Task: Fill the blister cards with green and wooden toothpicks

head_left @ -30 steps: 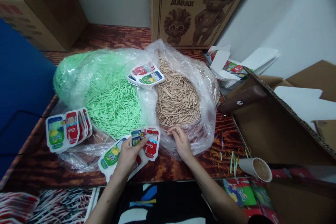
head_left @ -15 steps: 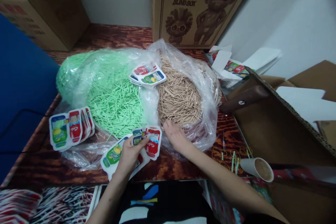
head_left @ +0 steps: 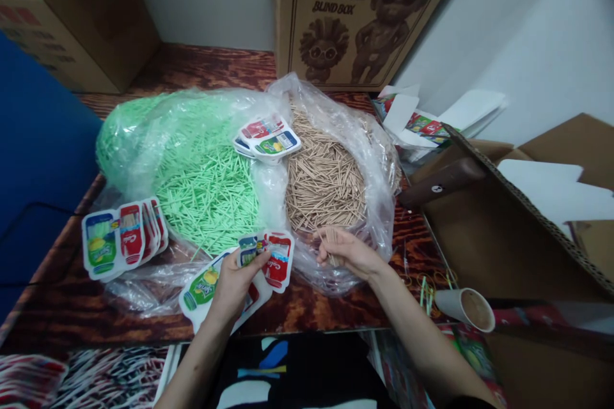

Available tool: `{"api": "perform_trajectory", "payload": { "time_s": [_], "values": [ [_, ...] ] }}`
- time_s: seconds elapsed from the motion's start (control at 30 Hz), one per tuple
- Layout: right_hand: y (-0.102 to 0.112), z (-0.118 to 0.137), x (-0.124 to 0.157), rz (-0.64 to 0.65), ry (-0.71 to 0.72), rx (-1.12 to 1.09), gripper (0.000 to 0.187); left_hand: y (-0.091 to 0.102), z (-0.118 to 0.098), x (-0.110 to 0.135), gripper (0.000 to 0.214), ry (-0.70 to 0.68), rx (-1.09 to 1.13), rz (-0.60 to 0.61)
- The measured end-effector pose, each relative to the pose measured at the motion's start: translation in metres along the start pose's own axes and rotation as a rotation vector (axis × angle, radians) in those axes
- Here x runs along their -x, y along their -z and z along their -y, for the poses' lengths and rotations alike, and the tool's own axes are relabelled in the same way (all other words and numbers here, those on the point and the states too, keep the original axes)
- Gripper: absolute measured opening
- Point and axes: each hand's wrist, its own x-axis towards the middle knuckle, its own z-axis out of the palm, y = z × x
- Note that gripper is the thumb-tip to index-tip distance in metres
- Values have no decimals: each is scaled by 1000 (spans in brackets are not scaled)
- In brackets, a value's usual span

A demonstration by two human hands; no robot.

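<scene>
My left hand (head_left: 237, 284) is closed on a bottle-shaped printed card (head_left: 279, 262) with a red Cola panel, thumb pressed on its face. Under that hand, more such cards (head_left: 204, 284) lie at the table edge. My right hand (head_left: 355, 252) pinches a small bunch of thin brown sticks (head_left: 332, 246) just in front of the clear bag of brown sticks (head_left: 326, 185). To its left, an opened bag of light green sticks (head_left: 211, 198) lies beside it. Printed cards (head_left: 268, 137) rest on the plastic between the bags.
A fanned stack of cards (head_left: 127, 236) lies at the left. On the right are a paper cup (head_left: 465, 308) on its side, rubber bands, a brown tube (head_left: 441, 184) and an open carton (head_left: 518, 204). A large printed box (head_left: 359, 19) stands behind.
My right hand has drawn back from the brown sticks, toward me and to the right, with a small bunch in its fingers. My left hand keeps its hold on the card.
</scene>
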Motion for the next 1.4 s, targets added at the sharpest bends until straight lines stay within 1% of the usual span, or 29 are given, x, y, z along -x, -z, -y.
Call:
{"api": "perform_trajectory", "payload": {
  "time_s": [0.03, 0.07, 0.17, 0.27, 0.33, 0.4, 0.5, 0.6, 0.67, 0.8, 1.0, 1.17, 1.27, 1.4],
  "values": [
    [-4, 0, 0, 1, 9, -63, 32, -2, -1, 0, 26, 1, -5, 0],
    [-8, 0, -1, -11, 37, -95, 32, -3, -1, 1, 26, 3, -5, -3],
    [-14, -6, -7, -120, 197, -79, 22, -4, -3, 3, 26, 3, 4, -20],
    [-16, -18, -12, -239, 320, 106, 15, -4, -3, 5, 28, 8, 8, -30],
    [-17, -27, -15, -305, 367, 257, 13, -4, -2, 5, 29, 6, 20, -30],
    [-17, -35, -16, -339, 407, 338, 13, -5, -2, 5, 28, 12, 33, -21],
    [-19, -41, -17, -346, 433, 378, 15, -5, -1, 3, 28, 11, 26, -21],
    [-23, -40, -15, -357, 438, 425, 16, -4, 1, 1, 26, -43, -22, -70],
    [-27, -37, -13, -346, 448, 454, 16, -3, 2, 0, 26, -66, -58, -92],
    [-38, -26, -9, -295, 482, 492, 16, -1, 1, -1, 26, -81, -97, -93],
    [-50, -15, -7, -241, 507, 511, 17, 3, -1, -1, 25, -152, -207, -124],
    [-55, -11, -7, -234, 520, 512, 18, 7, 4, -3, 24, -129, -152, -84],
    [-58, -10, -8, -231, 509, 509, 17, 8, 6, -4, 24, -145, -126, -99],
    [-61, -8, -8, -220, 495, 507, 17, 9, 5, -3, 24, -127, -127, -97]
  ]
}}
